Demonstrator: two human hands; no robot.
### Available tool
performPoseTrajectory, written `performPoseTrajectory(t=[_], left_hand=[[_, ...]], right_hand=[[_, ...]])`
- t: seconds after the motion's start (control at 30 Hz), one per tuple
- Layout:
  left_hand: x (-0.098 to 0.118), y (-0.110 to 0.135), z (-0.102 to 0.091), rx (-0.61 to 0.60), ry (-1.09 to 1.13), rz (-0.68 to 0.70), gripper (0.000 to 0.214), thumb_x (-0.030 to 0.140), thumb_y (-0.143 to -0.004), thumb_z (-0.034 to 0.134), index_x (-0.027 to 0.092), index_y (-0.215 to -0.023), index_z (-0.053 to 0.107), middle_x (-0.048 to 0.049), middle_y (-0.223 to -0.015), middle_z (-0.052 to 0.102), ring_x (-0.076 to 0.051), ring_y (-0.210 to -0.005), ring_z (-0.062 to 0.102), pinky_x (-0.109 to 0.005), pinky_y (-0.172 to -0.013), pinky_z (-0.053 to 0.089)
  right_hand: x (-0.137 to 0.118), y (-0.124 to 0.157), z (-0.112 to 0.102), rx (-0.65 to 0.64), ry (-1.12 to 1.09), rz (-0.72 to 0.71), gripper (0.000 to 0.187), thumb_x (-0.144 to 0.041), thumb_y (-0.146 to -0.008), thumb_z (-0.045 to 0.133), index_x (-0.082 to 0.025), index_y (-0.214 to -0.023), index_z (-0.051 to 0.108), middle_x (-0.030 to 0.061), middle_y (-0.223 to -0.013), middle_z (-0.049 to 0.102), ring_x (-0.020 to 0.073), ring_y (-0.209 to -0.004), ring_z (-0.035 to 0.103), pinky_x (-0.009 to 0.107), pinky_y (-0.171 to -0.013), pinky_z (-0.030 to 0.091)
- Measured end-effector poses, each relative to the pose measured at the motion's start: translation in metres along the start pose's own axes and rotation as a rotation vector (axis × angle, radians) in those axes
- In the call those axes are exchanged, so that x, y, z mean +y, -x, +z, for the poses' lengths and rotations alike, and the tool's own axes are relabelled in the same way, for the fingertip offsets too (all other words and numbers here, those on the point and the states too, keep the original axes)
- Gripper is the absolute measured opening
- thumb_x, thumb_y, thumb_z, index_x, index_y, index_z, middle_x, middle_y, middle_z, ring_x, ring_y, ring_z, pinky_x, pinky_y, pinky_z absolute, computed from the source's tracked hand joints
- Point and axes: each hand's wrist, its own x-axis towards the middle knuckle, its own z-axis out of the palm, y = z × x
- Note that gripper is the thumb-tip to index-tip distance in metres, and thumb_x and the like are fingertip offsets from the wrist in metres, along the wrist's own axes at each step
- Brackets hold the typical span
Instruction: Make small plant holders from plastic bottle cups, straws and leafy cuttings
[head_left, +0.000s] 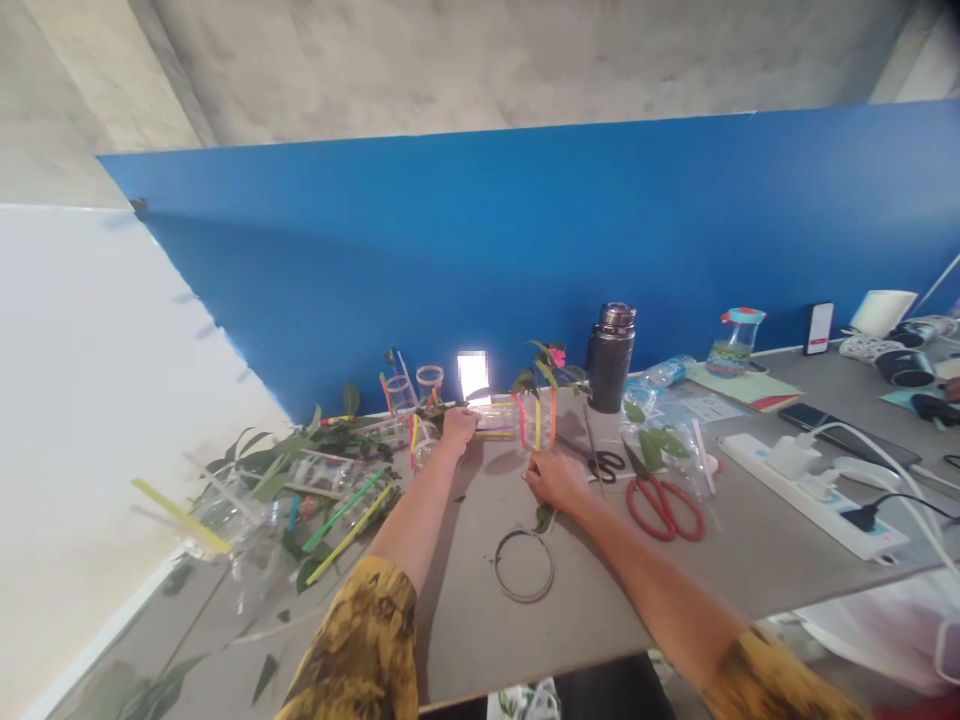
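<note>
A clear plastic bottle [545,425] lies sideways near the back of the table, with pink, yellow and orange straws around it and along it. My left hand [459,426] is closed at its left end. Leaves and a pink flower [556,357] rise behind its right end. My right hand [553,478] rests just in front of the bottle, fingers curled; what they hold, if anything, is hidden. A small green leaf [544,517] shows under that hand. Nearer me lies a coil of wire [523,566]. Red-handled scissors [664,508] and black-handled scissors [606,465] lie to the right.
Leafy cuttings, clear bottles and coloured straws [349,535] crowd the left side. A dark thermos [611,358] stands at the back by the blue partition [480,240]. On the right are a white power strip [817,497] with cables, a phone [847,435] and a jug [736,342].
</note>
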Motion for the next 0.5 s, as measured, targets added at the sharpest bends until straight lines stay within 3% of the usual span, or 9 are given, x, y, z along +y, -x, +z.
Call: performPoseTrajectory(t=[0.13,0.2,0.33,0.4,0.5], left_hand=[[0.002,-0.002,-0.013,0.027,0.14,-0.071,0.037,0.038,-0.097,0.066,0.016,-0.127,0.064,-0.0101,-0.125,0.066,-0.023,-0.104,0.068,-0.042,-0.086,0.06],[0.004,0.0,-0.022,0.045,0.233,-0.073,0.026,0.033,-0.097,0.066,0.014,-0.114,0.066,-0.0075,-0.108,0.069,-0.016,-0.085,0.067,-0.032,-0.072,0.059],[0.008,0.008,-0.041,0.064,0.447,-0.082,0.008,0.016,-0.089,0.063,0.015,-0.083,0.058,0.001,-0.069,0.06,-0.007,-0.049,0.046,-0.018,-0.042,0.033],[0.009,0.016,-0.054,0.045,0.548,-0.101,0.011,0.015,-0.084,0.062,0.018,-0.078,0.053,0.0033,-0.061,0.054,-0.007,-0.045,0.042,-0.018,-0.039,0.025],[0.009,0.033,-0.075,-0.023,0.665,-0.121,0.014,0.016,-0.08,0.061,0.019,-0.073,0.049,0.0038,-0.056,0.051,-0.007,-0.042,0.04,-0.019,-0.039,0.025]], right_hand=[[0.001,-0.001,0.001,-0.01,-0.004,-0.007,0.024,-0.035,-0.094,0.056,-0.023,-0.102,0.075,0.0099,-0.105,0.078,0.027,-0.1,0.072,0.032,-0.079,0.047],[0.001,-0.002,0.002,-0.014,-0.007,-0.01,0.024,-0.035,-0.094,0.056,-0.023,-0.103,0.075,0.0094,-0.105,0.078,0.0267,-0.101,0.072,0.032,-0.079,0.047],[0.002,-0.001,0.002,-0.012,-0.001,-0.015,0.024,-0.035,-0.094,0.055,-0.024,-0.102,0.075,0.0093,-0.104,0.078,0.0274,-0.1,0.071,0.033,-0.078,0.047],[0.003,-0.001,0.003,-0.008,0.004,-0.02,0.023,-0.035,-0.094,0.055,-0.024,-0.1,0.074,0.009,-0.103,0.078,0.0275,-0.099,0.072,0.033,-0.077,0.046],[0.004,-0.001,0.005,0.0,0.009,-0.032,0.023,-0.034,-0.094,0.054,-0.024,-0.1,0.074,0.0086,-0.103,0.078,0.0275,-0.099,0.071,0.033,-0.078,0.046]])
